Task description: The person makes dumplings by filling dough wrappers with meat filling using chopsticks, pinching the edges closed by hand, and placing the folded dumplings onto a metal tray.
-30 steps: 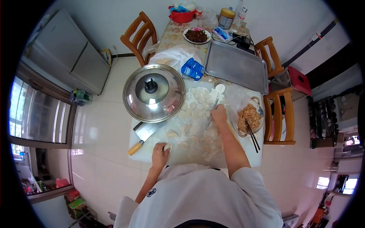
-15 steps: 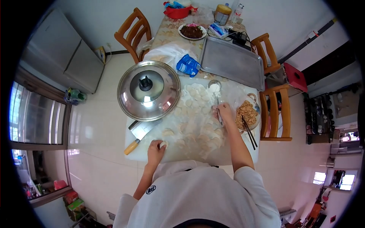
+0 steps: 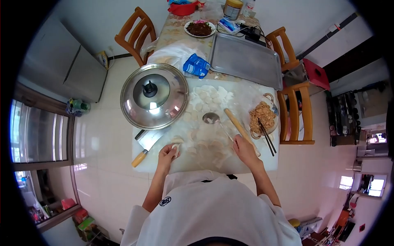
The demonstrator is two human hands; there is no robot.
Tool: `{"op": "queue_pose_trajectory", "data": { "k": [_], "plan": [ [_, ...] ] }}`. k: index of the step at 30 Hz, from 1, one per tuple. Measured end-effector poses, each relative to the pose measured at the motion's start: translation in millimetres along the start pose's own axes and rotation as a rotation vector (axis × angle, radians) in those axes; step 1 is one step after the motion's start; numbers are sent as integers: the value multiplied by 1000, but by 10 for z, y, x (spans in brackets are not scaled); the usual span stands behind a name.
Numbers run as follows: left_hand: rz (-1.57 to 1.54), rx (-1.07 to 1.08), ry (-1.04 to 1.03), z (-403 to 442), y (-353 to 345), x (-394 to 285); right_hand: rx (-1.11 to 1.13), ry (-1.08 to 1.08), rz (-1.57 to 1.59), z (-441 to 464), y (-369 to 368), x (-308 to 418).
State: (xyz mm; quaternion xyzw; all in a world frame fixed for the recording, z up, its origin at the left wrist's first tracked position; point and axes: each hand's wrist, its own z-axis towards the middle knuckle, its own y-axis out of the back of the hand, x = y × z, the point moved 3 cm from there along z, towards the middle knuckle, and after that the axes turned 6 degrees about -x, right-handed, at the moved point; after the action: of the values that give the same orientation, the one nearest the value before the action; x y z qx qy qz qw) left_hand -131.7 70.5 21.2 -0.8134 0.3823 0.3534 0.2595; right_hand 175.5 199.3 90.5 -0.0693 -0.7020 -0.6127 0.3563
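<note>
My right hand [image 3: 244, 149] is closed round the handle of a metal ladle [image 3: 211, 118], whose round bowl hangs over the middle of the board, above the dumplings [image 3: 207, 149]. Beside that hand a wooden rolling pin [image 3: 240, 128] lies at a slant. At the board's near left, my left hand [image 3: 166, 156] pinches a pale dumpling [image 3: 176, 150], partly hidden by the fingers. Another folded dumpling [image 3: 177, 140] lies just beyond it. Round dough wrappers [image 3: 209, 98] dusted with flour are spread over the far part of the white board [image 3: 143, 165].
A large lidded pan [image 3: 135, 102] and a cleaver [image 3: 148, 141] are at the left. A bowl of filling [image 3: 262, 117] with chopsticks [image 3: 267, 139] stands at the right. Behind are a metal tray [image 3: 246, 57], a blue packet [image 3: 196, 65] and a plate of dark food [image 3: 200, 28].
My right hand has drawn the ladle back toward me and left; its bowl, earlier white with flour at the far side, now looks dark. My left hand has barely moved. The view has shifted slightly.
</note>
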Motion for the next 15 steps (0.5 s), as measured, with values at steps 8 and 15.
{"op": "queue_pose_trajectory", "data": {
  "k": [8,15],
  "plan": [
    [-41,120,45,-43,-402,-108,-240,-91,217,221,-223,-264],
    [-56,164,29,-60,-392,-81,-117,-454,854,985,-562,60]
  ]
}}
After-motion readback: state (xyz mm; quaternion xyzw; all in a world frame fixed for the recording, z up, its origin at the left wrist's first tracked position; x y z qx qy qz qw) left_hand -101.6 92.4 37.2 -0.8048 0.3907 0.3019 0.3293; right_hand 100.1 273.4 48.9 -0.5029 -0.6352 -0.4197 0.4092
